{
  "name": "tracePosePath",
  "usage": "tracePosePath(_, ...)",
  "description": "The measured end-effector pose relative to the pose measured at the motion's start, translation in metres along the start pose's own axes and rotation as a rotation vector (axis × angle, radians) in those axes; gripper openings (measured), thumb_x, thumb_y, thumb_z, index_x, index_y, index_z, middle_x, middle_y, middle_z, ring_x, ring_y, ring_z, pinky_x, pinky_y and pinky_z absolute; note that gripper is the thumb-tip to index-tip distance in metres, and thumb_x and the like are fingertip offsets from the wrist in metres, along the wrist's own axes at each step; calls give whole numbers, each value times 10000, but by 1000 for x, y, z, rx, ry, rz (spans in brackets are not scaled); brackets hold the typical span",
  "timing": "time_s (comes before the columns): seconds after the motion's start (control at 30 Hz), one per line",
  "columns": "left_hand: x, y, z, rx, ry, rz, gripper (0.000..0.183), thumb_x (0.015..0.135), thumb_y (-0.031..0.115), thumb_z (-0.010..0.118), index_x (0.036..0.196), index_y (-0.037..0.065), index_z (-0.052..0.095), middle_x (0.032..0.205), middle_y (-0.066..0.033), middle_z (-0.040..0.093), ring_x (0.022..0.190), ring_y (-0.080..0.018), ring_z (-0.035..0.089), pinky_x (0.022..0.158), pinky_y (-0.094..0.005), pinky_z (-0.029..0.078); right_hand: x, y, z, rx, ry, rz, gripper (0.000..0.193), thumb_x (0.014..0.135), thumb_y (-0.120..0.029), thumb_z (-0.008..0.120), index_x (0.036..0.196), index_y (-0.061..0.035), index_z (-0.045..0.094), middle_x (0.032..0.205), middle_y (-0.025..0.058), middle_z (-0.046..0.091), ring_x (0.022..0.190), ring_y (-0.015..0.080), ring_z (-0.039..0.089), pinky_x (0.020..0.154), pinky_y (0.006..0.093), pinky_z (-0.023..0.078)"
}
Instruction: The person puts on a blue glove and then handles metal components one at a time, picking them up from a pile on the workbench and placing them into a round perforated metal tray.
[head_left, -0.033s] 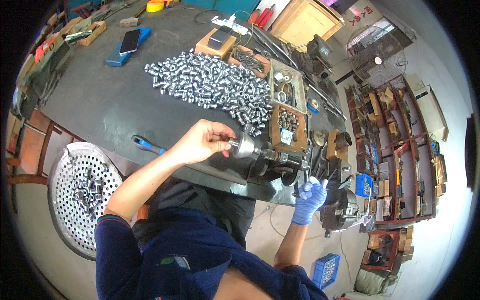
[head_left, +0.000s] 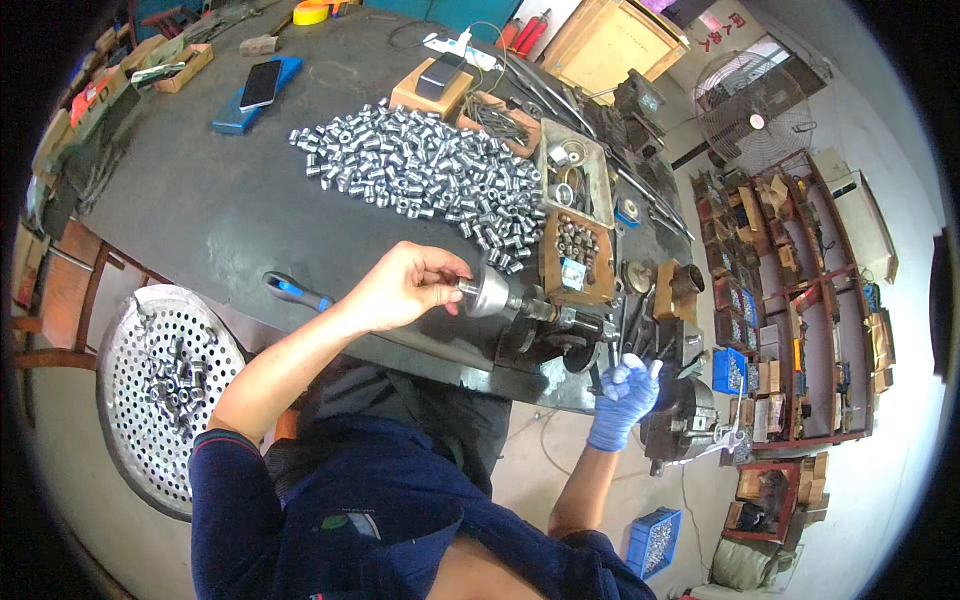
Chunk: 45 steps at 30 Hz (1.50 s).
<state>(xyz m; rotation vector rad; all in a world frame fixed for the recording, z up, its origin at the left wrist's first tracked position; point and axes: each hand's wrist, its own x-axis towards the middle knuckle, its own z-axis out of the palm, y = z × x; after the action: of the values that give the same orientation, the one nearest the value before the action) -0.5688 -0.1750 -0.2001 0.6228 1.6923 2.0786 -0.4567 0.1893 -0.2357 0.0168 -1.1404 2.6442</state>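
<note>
Bare, my left hand (head_left: 408, 288) pinches a small metal sleeve (head_left: 467, 288) between thumb and fingertips, right at the front of a round steel chuck (head_left: 490, 292). The chuck belongs to a small spindle machine (head_left: 565, 325) at the bench's near edge. My right hand (head_left: 628, 388), in a blue glove, is curled beside the machine's right end, against dark metal parts; what its fingers close on is hidden. Beyond the left hand lies a large heap of short shiny metal sleeves (head_left: 420, 165). A blue and black tool handle (head_left: 297, 291) rests left of the chuck.
A wooden box of small metal parts (head_left: 605, 285) stands behind the machine, with a tray of rings (head_left: 598, 190) farther back. At the lower left, a perforated round stool (head_left: 130, 400) carries more sleeves. A vise (head_left: 685, 420) is right of my glove. A phone (head_left: 262, 84) lies far left.
My right hand has shifted very slightly to the right. The left hand stays at the chuck with the sleeve.
</note>
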Motion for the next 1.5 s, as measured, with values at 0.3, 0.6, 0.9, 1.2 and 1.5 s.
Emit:
tracePosePath(0.3, -1, -7, 8, 152, 94, 217, 211, 763, -81, 601, 969, -45, 626, 806, -81, 637, 740, -126, 602, 669, -238, 475, 104, -11, -1, 327, -227, 115, 504, 897, -465, 446, 880, 21, 576, 545, 45, 454, 397, 79, 315, 343, 204, 275)
tracePosePath(0.6, 0, -8, 7, 306, 80, 295, 225, 720, -82, 647, 943, -61, 625, 873, -105, 625, 792, -152, 610, 724, -254, 493, 93, 68, -64, -238, 548, -100, 424, 908, -381, 467, 896, 11, 625, 646, 80, 616, 432, 112, 499, 355, 218, 368)
tracePosePath(0.9, 3, -10, 10, 42, 106, 143, 168, 760, -38, 647, 921, -77, 619, 795, -105, 634, 679, -125, 608, 605, -234, 489, 34, 47, -45, -65, 393, 105, 368, 868, -390, 541, 815, -35, 620, 643, 20, 615, 413, 63, 487, 287, 174, 290)
tracePosePath(1.2, 0, -2, 11, 84, 121, -47, 166, 845, 77, 602, 901, -79, 588, 701, -75, 609, 566, -101, 575, 519, -221, 470, 117, 23, -12, -143, 228, 127, 388, 888, -381, 523, 905, 0, 595, 608, 37, 564, 417, 90, 463, 346, 189, 321)
tracePosePath(1.5, 1, -4, 5, -53, 96, -56, 201, 837, 127, 615, 870, -66, 564, 710, -111, 607, 585, -175, 607, 568, -269, 494, 8, -9, 18, 11, 26, -229, 506, 926, -405, 416, 892, 65, 602, 529, 77, 495, 364, 92, 331, 323, 196, 303)
